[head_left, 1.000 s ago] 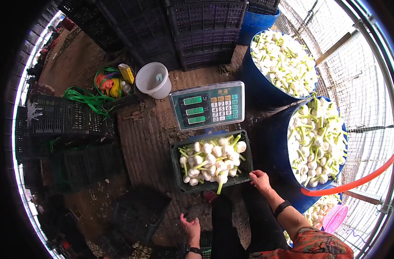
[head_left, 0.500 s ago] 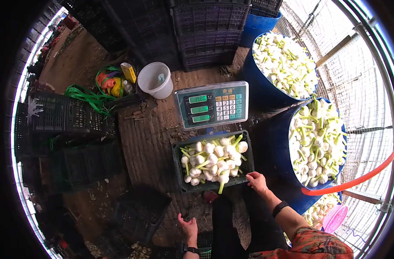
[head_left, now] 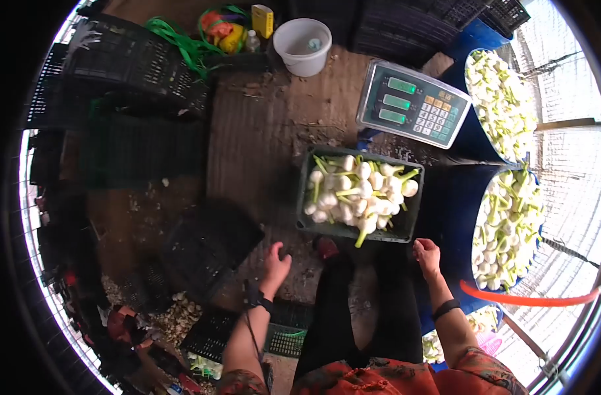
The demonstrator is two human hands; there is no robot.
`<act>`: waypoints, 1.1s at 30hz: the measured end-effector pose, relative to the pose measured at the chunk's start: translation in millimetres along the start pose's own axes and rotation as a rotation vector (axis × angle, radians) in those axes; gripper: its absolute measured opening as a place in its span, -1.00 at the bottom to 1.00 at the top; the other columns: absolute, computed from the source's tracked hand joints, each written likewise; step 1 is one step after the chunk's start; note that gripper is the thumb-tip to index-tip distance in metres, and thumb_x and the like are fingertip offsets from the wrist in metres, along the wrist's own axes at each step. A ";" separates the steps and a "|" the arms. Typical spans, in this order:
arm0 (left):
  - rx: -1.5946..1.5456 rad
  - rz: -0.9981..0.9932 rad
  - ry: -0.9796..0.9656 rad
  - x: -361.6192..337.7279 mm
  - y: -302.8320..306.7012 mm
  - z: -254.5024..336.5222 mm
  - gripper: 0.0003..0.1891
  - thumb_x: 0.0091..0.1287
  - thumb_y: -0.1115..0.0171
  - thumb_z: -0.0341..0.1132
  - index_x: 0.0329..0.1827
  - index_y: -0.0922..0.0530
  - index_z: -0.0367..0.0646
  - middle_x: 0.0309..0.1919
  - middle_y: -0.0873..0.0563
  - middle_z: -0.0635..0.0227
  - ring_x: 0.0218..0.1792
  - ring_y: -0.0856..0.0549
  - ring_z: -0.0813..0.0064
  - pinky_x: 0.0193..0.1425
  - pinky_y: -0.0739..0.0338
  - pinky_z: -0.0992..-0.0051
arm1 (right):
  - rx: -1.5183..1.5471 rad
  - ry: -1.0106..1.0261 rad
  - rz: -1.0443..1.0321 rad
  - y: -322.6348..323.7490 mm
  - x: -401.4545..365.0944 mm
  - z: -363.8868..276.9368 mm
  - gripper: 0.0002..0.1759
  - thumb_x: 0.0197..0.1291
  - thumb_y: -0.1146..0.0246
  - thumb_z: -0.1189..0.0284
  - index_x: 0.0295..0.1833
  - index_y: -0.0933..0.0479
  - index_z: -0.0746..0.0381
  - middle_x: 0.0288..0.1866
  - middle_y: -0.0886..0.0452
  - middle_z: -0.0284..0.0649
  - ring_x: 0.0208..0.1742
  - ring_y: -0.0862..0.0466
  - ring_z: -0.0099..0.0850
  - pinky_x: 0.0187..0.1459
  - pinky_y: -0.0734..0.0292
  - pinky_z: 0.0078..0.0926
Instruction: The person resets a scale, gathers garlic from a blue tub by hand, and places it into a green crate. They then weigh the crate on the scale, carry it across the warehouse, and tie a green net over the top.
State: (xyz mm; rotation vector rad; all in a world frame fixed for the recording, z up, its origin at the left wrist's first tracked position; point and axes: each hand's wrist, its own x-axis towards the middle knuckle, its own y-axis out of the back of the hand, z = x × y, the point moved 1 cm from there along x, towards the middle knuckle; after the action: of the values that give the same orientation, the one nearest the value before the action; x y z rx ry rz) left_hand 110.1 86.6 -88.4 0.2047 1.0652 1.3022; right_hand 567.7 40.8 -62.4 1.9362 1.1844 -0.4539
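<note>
A dark green plastic crate (head_left: 353,232) holds a heap of white garlic bulbs (head_left: 363,191) with short green stems. It sits in front of a digital scale's display (head_left: 413,104), whose screens glow green; the digits are too blurred to read. My right hand (head_left: 427,255) is just off the crate's near right corner, fingers curled together with nothing visible in them. Lower left of the crate, my left hand (head_left: 276,266) hangs over the floor, thumb and fingers apart and holding nothing.
Blue drums (head_left: 453,224) full of garlic line the right side, with an orange hose (head_left: 530,298) by them. A white bucket (head_left: 303,47) stands at the back. Black crates (head_left: 126,62) lie at left, and another dark crate (head_left: 211,247) is near my left hand.
My view has turned, so the crate and scale appear further right and tilted. My right hand has come off the crate's rim; my left hand has risen forward.
</note>
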 end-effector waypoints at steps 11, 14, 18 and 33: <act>-0.069 0.104 -0.055 121.4 -17.4 56.9 -0.34 0.14 -0.30 -0.20 0.33 -0.32 -0.14 0.20 -0.48 -0.06 0.20 -0.47 -0.07 0.29 -0.38 0.19 | -0.256 -0.130 0.317 15.4 121.0 63.4 -0.57 0.07 -0.39 0.30 0.02 -0.56 0.30 -0.49 -0.56 -0.38 -0.50 -0.50 -0.57 -0.42 -0.43 -0.55; -0.067 0.164 -0.069 158.1 -48.9 64.0 -0.39 0.17 -0.26 -0.15 0.30 -0.37 -0.13 0.11 -0.55 -0.08 0.13 -0.54 -0.06 0.20 -0.46 0.20 | -0.134 -0.255 0.227 5.4 201.9 108.2 -0.34 -0.01 -0.38 0.44 0.27 -0.35 0.19 -0.53 -0.43 -0.42 -0.62 -0.39 -0.55 -0.60 -0.27 -0.48; -0.208 0.040 0.113 198.2 -95.9 51.9 -0.58 0.23 -0.14 -0.11 0.04 -0.53 -0.21 -0.14 -0.67 -0.11 -0.07 -0.64 -0.13 -0.01 -0.54 0.10 | 0.132 -0.225 -0.009 -37.8 229.9 89.7 -0.59 -0.08 -0.27 0.57 -0.01 -0.49 0.20 -0.37 -0.58 -0.30 -0.47 -0.59 -0.38 -0.48 -0.46 -0.39; -0.871 -0.026 0.416 43.4 51.0 64.9 -0.81 0.26 -0.25 -0.32 -0.14 -0.64 -0.22 -0.29 -0.70 0.42 -0.26 -0.58 0.59 -0.13 -0.44 0.52 | -0.235 0.042 -0.019 10.9 33.8 -118.5 -0.77 -0.04 -0.22 0.52 -0.21 -0.56 0.34 -0.26 -0.56 -0.26 -0.27 -0.48 -0.45 -0.15 -0.40 -0.43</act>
State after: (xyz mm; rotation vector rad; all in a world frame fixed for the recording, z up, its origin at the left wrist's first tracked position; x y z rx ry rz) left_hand 118.2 167.2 -42.1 -0.7572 0.7374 1.7070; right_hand 581.8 150.5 -6.9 1.7417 1.2258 -0.2714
